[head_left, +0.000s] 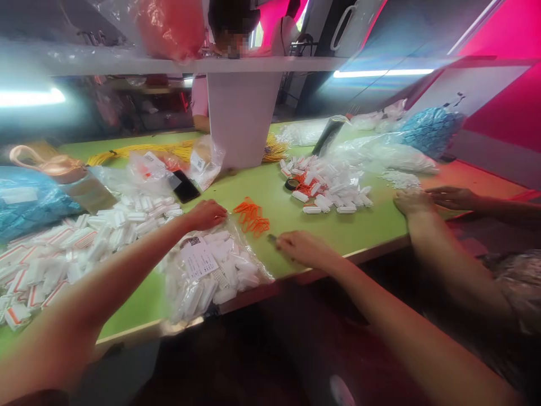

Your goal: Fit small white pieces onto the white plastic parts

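Note:
My left hand [207,215] has its fingers curled together at the upper edge of a clear plastic bag [256,262]. White plastic pieces fill that bag, and a white label [199,259] with a square code lies on it. Between my hands is a small heap of orange plastic parts [252,217]. My right hand [302,248], just beyond the heap's near right side, is closed with a small dark object [272,239] sticking out past the fingertips. That object is too small and blurred to name.
Loose white-and-orange pieces [97,231] cover the left. More white pieces [338,186] lie right with black tape [291,184]. A phone [186,189], a bottle [80,180] and yellow cables [160,151] sit behind. At right are a co-worker's hands [416,202].

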A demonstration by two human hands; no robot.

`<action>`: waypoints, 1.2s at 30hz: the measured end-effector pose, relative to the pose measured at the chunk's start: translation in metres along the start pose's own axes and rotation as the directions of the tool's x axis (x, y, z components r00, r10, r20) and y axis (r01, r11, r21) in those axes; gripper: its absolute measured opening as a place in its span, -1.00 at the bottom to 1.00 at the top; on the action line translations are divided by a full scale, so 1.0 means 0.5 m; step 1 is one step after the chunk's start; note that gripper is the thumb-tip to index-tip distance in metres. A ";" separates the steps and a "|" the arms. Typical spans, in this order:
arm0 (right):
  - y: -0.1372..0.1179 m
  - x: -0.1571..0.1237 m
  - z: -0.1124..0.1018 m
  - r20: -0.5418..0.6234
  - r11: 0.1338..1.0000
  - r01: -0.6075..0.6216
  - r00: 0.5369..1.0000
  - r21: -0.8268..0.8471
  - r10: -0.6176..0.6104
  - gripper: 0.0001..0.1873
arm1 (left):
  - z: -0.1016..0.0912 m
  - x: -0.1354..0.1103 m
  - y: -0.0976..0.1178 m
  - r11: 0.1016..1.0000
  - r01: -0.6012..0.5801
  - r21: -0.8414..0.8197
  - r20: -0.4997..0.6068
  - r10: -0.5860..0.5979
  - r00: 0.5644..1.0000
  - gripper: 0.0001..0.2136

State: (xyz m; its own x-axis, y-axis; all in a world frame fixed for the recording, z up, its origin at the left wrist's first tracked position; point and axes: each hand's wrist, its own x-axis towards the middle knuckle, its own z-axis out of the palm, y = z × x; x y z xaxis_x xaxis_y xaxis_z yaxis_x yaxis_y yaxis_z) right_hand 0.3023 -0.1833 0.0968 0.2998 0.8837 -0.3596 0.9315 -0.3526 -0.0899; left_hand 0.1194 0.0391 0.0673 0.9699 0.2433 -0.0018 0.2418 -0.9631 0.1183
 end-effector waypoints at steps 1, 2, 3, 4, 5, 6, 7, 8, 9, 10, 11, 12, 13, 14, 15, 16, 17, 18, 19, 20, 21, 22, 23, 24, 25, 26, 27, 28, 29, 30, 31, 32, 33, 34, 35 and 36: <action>0.016 0.011 -0.001 -0.068 0.998 -0.065 0.996 0.008 0.066 -0.57 | -0.007 0.000 0.013 1.000 -0.014 -0.020 0.009 0.014 1.000 -0.71; 0.031 0.025 0.000 -0.130 0.992 -0.127 0.983 0.007 0.127 -0.57 | -0.013 0.000 0.030 0.998 -0.042 -0.046 0.016 0.043 0.999 -0.71; 0.043 0.040 0.002 -0.179 0.985 -0.173 0.969 0.001 0.171 -0.56 | -0.017 -0.001 0.048 0.993 -0.090 -0.075 0.025 0.092 0.995 -0.71; 0.053 0.056 0.005 -0.213 0.979 -0.205 0.957 -0.004 0.199 -0.55 | -0.020 -0.002 0.066 0.985 -0.139 -0.104 0.045 0.144 0.989 -0.72; 0.062 0.071 0.009 -0.237 0.975 -0.224 0.947 -0.003 0.217 -0.54 | -0.020 -0.003 0.083 0.978 -0.169 -0.121 0.074 0.179 0.981 -0.74; 0.069 0.084 0.013 -0.254 0.973 -0.231 0.941 0.000 0.224 -0.54 | -0.019 -0.003 0.097 0.974 -0.194 -0.121 0.110 0.208 0.972 -0.74; 0.074 0.096 0.016 -0.270 0.972 -0.235 0.936 0.000 0.226 -0.56 | -0.018 -0.003 0.108 0.972 -0.206 -0.113 0.141 0.221 0.965 -0.74; 0.077 0.105 0.020 -0.297 0.972 -0.234 0.929 -0.004 0.222 -0.58 | -0.017 -0.004 0.115 0.972 -0.211 -0.103 0.167 0.226 0.960 -0.74; 0.077 0.111 0.023 -0.337 0.974 -0.225 0.918 -0.008 0.209 -0.59 | -0.017 -0.004 0.118 0.972 -0.214 -0.094 0.186 0.228 0.956 -0.74; 0.075 0.114 0.027 -0.382 0.980 -0.201 0.906 -0.004 0.184 -0.59 | -0.017 -0.003 0.119 0.973 -0.213 -0.093 0.197 0.228 0.954 -0.73; 0.068 0.115 0.032 -0.424 0.987 -0.160 0.894 0.006 0.147 -0.58 | -0.018 -0.003 0.117 0.972 -0.214 -0.098 0.205 0.230 0.951 -0.73; 0.058 0.115 0.037 -0.454 0.994 -0.105 0.885 0.019 0.103 -0.58 | -0.019 -0.003 0.115 0.970 -0.217 -0.107 0.211 0.235 0.949 -0.74; 0.043 0.114 0.043 -0.469 0.999 -0.039 0.882 0.036 0.051 -0.59 | -0.020 -0.002 0.112 0.968 -0.223 -0.118 0.217 0.244 0.945 -0.75; 0.025 0.112 0.050 -0.458 0.998 0.032 0.889 0.053 -0.004 -0.59 | -0.022 -0.002 0.109 0.965 -0.229 -0.130 0.220 0.254 0.942 -0.76; 0.004 0.110 0.057 -0.430 0.994 0.090 0.901 0.067 -0.053 -0.57 | -0.023 -0.002 0.107 0.961 -0.236 -0.140 0.222 0.263 0.939 -0.77; -0.018 0.109 0.065 -0.396 0.986 0.147 0.912 0.079 -0.104 -0.58 | -0.025 -0.002 0.106 0.959 -0.242 -0.147 0.220 0.270 0.937 -0.79; -0.039 0.109 0.073 -0.360 0.974 0.201 0.920 0.105 -0.151 -0.59 | -0.026 -0.002 0.106 0.959 -0.243 -0.147 0.215 0.271 0.938 -0.80; -0.059 0.110 0.080 -0.329 0.961 0.239 0.926 0.136 -0.184 -0.61 | -0.027 -0.003 0.107 0.960 -0.243 -0.141 0.207 0.268 0.941 -0.80; -0.075 0.111 0.085 -0.309 0.950 0.265 0.929 0.164 -0.206 -0.64 | -0.028 -0.005 0.108 0.962 -0.240 -0.126 0.195 0.261 0.945 -0.80; -0.088 0.114 0.089 -0.292 0.938 0.285 0.930 0.196 -0.221 -0.66 | -0.029 -0.008 0.109 0.965 -0.238 -0.105 0.178 0.254 0.951 -0.80; -0.096 0.117 0.092 -0.281 0.927 0.299 0.931 0.226 -0.232 -0.67 | -0.031 -0.012 0.110 0.968 -0.239 -0.082 0.158 0.249 0.955 -0.79; -0.101 0.120 0.093 -0.273 0.915 0.312 0.931 0.255 -0.241 -0.68 | -0.033 -0.016 0.111 0.969 -0.241 -0.059 0.135 0.246 0.960 -0.78; -0.102 0.122 0.092 -0.268 0.902 0.323 0.931 0.285 -0.249 -0.68 | -0.035 -0.021 0.111 0.969 -0.243 -0.040 0.108 0.246 0.963 -0.77; -0.102 0.124 0.090 -0.267 0.890 0.330 0.930 0.313 -0.251 -0.68 | -0.037 -0.027 0.112 0.969 -0.246 -0.025 0.079 0.248 0.966 -0.75; -0.100 0.125 0.088 -0.271 0.880 0.330 0.931 0.340 -0.245 -0.67 | -0.040 -0.033 0.112 0.968 -0.249 -0.015 0.049 0.250 0.967 -0.74; -0.097 0.125 0.086 -0.278 0.873 0.323 0.933 0.365 -0.229 -0.67 | -0.043 -0.040 0.111 0.967 -0.253 -0.007 0.021 0.253 0.967 -0.74; -0.094 0.124 0.083 -0.289 0.868 0.310 0.935 0.389 -0.204 -0.66 | -0.047 -0.047 0.110 0.967 -0.256 0.000 -0.009 0.256 0.967 -0.73; -0.091 0.122 0.081 -0.301 0.862 0.294 0.937 0.413 -0.175 -0.66 | -0.051 -0.055 0.109 0.967 -0.256 0.009 -0.039 0.256 0.966 -0.73; -0.089 0.120 0.080 -0.310 0.855 0.281 0.939 0.436 -0.150 -0.66 | -0.056 -0.064 0.107 0.967 -0.252 0.017 -0.067 0.253 0.965 -0.73; -0.087 0.119 0.079 -0.316 0.845 0.275 0.939 0.459 -0.134 -0.66 | -0.061 -0.073 0.105 0.970 -0.243 0.025 -0.093 0.244 0.965 -0.73; -0.087 0.118 0.079 -0.321 0.830 0.278 0.939 0.483 -0.128 -0.67 | -0.066 -0.081 0.103 0.973 -0.229 0.031 -0.112 0.231 0.966 -0.73; -0.087 0.118 0.080 -0.324 0.813 0.287 0.937 0.506 -0.128 -0.66 | -0.071 -0.089 0.101 0.976 -0.214 0.033 -0.123 0.216 0.968 -0.74; -0.089 0.119 0.080 -0.327 0.794 0.300 0.935 0.529 -0.135 -0.66 | -0.075 -0.095 0.100 0.979 -0.201 0.031 -0.126 0.203 0.971 -0.74; -0.091 0.122 0.080 -0.328 0.774 0.313 0.934 0.551 -0.145 -0.65 | -0.078 -0.100 0.099 0.981 -0.194 0.025 -0.122 0.195 0.973 -0.75; -0.095 0.126 0.079 -0.328 0.755 0.325 0.932 0.570 -0.154 -0.64 | -0.080 -0.102 0.100 0.982 -0.190 0.019 -0.117 0.191 0.975 -0.75; -0.099 0.131 0.077 -0.323 0.738 0.334 0.932 0.586 -0.165 -0.63 | -0.082 -0.103 0.101 0.982 -0.188 0.015 -0.112 0.189 0.976 -0.75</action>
State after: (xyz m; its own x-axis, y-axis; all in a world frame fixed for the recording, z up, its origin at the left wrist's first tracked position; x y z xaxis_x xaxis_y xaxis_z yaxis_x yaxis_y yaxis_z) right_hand 0.2677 -0.1200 0.0422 0.1925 0.9811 -0.0200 0.6667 -0.1457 -0.7309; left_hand 0.0804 -0.0172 0.1141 0.9889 0.0684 0.1315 0.0551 -0.9932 0.1021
